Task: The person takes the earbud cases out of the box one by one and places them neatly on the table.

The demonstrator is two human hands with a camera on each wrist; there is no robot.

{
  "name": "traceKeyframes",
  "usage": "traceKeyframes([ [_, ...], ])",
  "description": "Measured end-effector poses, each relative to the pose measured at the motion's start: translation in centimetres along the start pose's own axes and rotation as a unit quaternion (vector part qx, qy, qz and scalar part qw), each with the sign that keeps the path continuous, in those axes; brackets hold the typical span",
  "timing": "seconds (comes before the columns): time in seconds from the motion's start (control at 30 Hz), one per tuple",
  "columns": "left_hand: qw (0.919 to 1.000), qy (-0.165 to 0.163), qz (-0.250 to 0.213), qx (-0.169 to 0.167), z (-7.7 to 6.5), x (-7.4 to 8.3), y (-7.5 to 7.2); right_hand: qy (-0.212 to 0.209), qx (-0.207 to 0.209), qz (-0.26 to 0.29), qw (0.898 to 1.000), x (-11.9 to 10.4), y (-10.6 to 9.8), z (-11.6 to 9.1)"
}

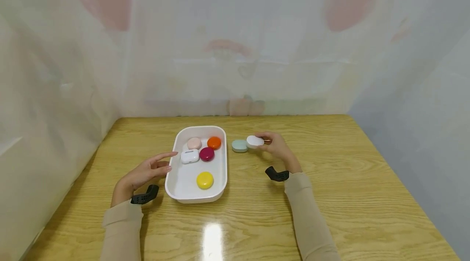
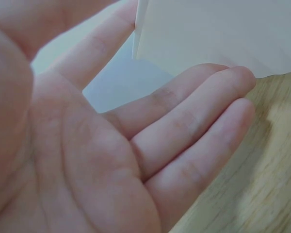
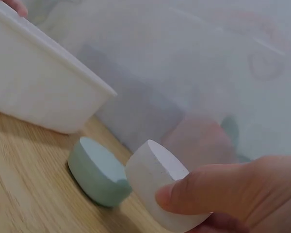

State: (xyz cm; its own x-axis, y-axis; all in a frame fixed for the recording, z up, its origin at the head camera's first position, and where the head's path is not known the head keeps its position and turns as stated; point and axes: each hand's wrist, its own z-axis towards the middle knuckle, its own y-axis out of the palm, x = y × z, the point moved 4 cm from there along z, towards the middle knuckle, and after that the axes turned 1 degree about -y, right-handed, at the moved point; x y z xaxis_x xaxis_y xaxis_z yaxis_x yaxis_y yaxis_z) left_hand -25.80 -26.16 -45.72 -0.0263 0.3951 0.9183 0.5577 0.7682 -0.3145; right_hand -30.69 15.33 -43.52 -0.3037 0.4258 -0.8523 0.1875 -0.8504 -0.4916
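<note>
The right hand [image 1: 276, 145] pinches a white oval block [image 1: 255, 142] between thumb and fingers; this grip is together on the block's side wall. The block is tilted, to the right of the white tray [image 1: 180, 181] and just beside a pale green oval block [image 1: 240, 146]. Contact between the two blocks cannot be determined. The green block rests on the bench [image 1: 349, 195], near the tray's right wall.

The left hand [image 1: 145, 173] is at the tray's left side; its grip is apart, with fingers extended and the index finger touching the rim.

The tray contains a pale pink disc [image 1: 194, 143], an orange disc [image 1: 214, 143], a dark red disc [image 1: 207, 154], a white case [image 1: 189, 156] and, nearer the person, a yellow disc [image 1: 205, 180].
</note>
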Motion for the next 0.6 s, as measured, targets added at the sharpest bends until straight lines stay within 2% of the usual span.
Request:
traceKeyframes([
  [0.33, 1.0000, 0.000, 0.003, 0.005, -0.1, 0.0, 0.0, 0.032, -0.003, 0.010, 0.999, 1.3, -0.2, -0.1],
  [0.6, 1.0000, -0.004, -0.001, 0.004, 0.0, -0.1, 0.0, 0.043, -0.007, -0.024, 0.999, 2.1, 0.0, -0.3],
])
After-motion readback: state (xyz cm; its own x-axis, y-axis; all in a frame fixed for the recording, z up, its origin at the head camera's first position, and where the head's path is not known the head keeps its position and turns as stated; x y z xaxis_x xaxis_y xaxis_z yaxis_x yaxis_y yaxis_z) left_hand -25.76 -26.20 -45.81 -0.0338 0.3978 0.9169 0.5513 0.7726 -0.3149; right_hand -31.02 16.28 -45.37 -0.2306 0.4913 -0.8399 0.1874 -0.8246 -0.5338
